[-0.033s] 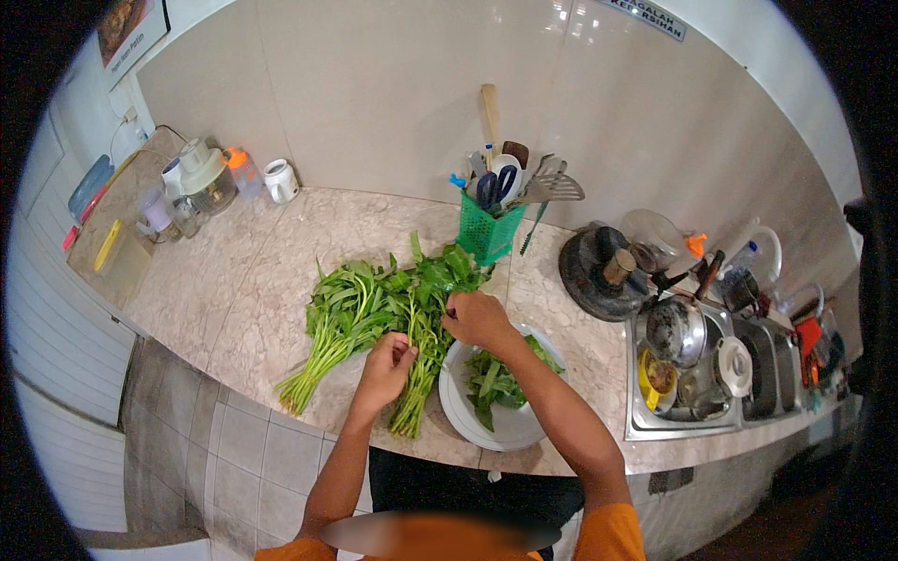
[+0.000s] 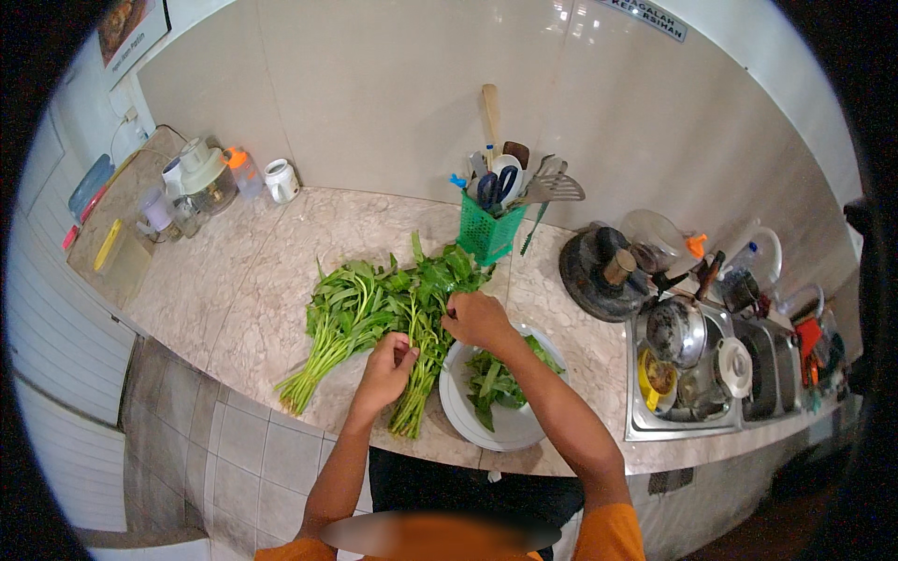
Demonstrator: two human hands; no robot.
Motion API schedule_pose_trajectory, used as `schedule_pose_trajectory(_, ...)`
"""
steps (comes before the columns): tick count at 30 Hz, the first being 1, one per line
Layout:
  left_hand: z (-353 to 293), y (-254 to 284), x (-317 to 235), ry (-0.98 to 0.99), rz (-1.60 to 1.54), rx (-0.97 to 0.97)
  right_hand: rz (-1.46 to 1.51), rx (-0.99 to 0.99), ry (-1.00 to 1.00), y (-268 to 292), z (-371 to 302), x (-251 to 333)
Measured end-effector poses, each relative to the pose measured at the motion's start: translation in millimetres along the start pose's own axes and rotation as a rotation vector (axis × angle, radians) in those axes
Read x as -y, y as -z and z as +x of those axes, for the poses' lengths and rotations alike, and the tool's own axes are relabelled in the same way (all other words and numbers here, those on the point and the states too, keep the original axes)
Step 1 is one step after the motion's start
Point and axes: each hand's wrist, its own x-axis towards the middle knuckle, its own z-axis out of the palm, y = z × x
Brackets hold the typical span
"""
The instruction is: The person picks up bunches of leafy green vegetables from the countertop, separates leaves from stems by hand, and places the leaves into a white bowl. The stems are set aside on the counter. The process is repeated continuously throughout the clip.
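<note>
Well left of the white bowl (image 2: 456, 402), a bunch of leafy greens (image 2: 341, 313) lies on the marble-look counter (image 2: 215, 299), untouched. Nearer the bowl, a left hand (image 2: 382, 372) bends its fingers at the stems of a second bunch (image 2: 428, 348), just beside the bowl's left rim; whether it pinches a stem, one cannot tell. Beyond the bowl's far-left rim, a right hand (image 2: 475, 318) curls into that bunch's upper leaves, its fingertips hidden and its grip unclear. Picking through the second bunch appears to be the step in hand, with loose leaves (image 2: 500, 381) lying inside the bowl under the right forearm. The next move seems to call for a light pinch, and a steadied stem.
</note>
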Motion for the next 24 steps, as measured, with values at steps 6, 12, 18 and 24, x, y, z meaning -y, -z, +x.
schedule_pose_trajectory(6,-0.7,-5.7,2.8,0.066,-0.025,0.005,0.215,-0.004,-0.005,-4.5,0.1,-11.1)
schedule_pose_trajectory(12,2.9,-7.0,-2.0,0.112,-0.248,0.007,0.324,-0.028,0.048,-6.8,1.5,-20.3)
schedule_pose_trajectory(18,6.4,3.9,-29.1,0.19,-0.405,0.116,0.49,-0.036,-0.02,-1.9,-3.3,-19.5)
schedule_pose_trajectory(24,13.5,5.6,-41.7,0.065,-0.198,-0.025,0.663,0.013,-0.024,5.0,-1.7,-28.3)
